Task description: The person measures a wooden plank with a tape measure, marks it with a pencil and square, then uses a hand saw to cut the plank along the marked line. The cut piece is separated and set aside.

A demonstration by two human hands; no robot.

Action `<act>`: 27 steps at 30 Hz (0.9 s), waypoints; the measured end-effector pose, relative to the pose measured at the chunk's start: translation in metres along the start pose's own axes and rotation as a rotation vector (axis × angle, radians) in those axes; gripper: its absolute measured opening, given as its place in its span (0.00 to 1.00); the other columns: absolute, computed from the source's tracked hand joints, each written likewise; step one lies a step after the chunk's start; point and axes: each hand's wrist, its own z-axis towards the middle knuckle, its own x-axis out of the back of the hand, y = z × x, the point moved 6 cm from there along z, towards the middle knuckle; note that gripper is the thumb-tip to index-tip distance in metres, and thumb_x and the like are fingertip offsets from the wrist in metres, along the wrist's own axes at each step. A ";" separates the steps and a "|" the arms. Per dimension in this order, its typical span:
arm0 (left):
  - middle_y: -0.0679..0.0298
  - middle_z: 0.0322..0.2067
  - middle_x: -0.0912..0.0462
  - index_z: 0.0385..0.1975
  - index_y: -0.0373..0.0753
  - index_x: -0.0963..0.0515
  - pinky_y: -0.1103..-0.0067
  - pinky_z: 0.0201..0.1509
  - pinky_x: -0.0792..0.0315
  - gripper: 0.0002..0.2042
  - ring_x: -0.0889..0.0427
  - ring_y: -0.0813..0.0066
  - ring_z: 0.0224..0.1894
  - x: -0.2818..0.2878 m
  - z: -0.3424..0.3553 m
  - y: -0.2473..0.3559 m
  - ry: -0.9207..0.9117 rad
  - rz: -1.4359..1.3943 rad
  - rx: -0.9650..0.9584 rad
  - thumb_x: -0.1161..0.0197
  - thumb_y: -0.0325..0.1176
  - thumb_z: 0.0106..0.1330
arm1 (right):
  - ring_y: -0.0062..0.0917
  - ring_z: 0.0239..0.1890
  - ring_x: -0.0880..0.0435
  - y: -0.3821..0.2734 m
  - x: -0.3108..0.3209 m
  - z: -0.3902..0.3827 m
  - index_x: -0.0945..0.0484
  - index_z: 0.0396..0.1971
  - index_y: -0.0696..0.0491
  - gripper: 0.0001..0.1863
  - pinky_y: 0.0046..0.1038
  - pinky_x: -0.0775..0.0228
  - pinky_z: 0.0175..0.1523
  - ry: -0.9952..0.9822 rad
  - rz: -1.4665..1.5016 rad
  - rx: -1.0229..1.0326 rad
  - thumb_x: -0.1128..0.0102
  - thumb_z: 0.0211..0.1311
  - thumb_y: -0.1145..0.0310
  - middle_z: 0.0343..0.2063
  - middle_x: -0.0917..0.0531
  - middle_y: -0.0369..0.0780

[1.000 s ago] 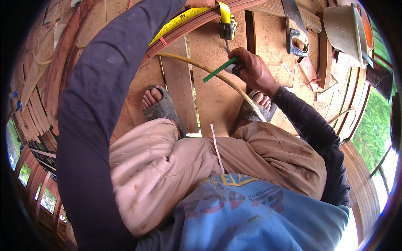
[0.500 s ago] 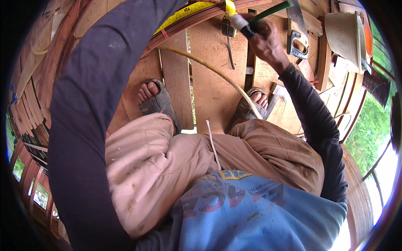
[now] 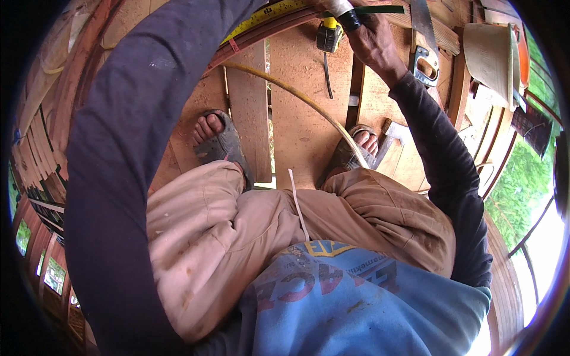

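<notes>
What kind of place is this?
It looks like a woodworking spot, maybe partly open to the outdoors. There's a handsaw, a yellow tape measure stretched along reddish wood, and green leaves showing beyond the right side.

Wears dk slvs [image 3: 113, 178], blue printed shirt [image 3: 356, 320], tan trsrs [image 3: 196, 237], gry sandals [image 3: 225, 145].

A handsaw [image 3: 424, 37] lies on wooden planks [image 3: 306, 136], handle nearer the wearer; a yellowish cord [image 3: 297, 92] curves across them; a metal-headed tool [image 3: 399, 132] rests to its right; farther right, a pale bowl-shaped object [image 3: 487, 59] stands before green foliage [image 3: 516, 184].
</notes>
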 end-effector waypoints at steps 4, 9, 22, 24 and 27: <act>0.55 0.23 0.16 0.20 0.42 0.18 0.64 0.36 0.24 0.03 0.15 0.55 0.31 -0.009 -0.002 -0.016 -0.013 0.001 -0.066 0.36 0.31 0.51 | 0.21 0.50 0.17 0.009 -0.017 0.006 0.25 0.56 0.56 0.16 0.23 0.22 0.52 0.030 0.345 -0.084 0.37 0.72 0.69 0.47 0.17 0.38; 0.55 0.24 0.16 0.20 0.41 0.18 0.64 0.36 0.24 0.03 0.14 0.56 0.31 0.001 -0.001 -0.002 -0.065 0.045 0.042 0.34 0.33 0.50 | 0.22 0.51 0.17 0.023 -0.025 0.005 0.26 0.56 0.57 0.20 0.25 0.19 0.52 0.047 0.454 -0.195 0.32 0.67 0.74 0.49 0.18 0.38; 0.55 0.24 0.15 0.21 0.42 0.16 0.65 0.36 0.23 0.03 0.14 0.56 0.31 0.003 -0.001 -0.001 -0.088 0.047 0.010 0.35 0.32 0.51 | 0.23 0.47 0.18 0.011 -0.021 0.010 0.22 0.52 0.57 0.18 0.28 0.24 0.51 0.084 0.052 -0.106 0.30 0.65 0.72 0.44 0.16 0.39; 0.55 0.24 0.15 0.21 0.42 0.16 0.65 0.36 0.23 0.03 0.14 0.56 0.31 0.005 -0.001 0.000 -0.088 0.047 0.027 0.35 0.32 0.51 | 0.22 0.46 0.19 0.002 -0.020 0.012 0.22 0.51 0.57 0.17 0.27 0.25 0.49 0.084 -0.069 -0.036 0.29 0.64 0.72 0.42 0.16 0.38; 0.55 0.24 0.15 0.21 0.41 0.16 0.65 0.36 0.23 0.03 0.14 0.57 0.30 0.008 -0.001 0.002 -0.104 0.018 0.061 0.34 0.31 0.49 | 0.21 0.44 0.19 -0.004 -0.020 0.011 0.21 0.50 0.57 0.17 0.27 0.25 0.48 0.084 -0.099 0.033 0.28 0.64 0.71 0.40 0.16 0.37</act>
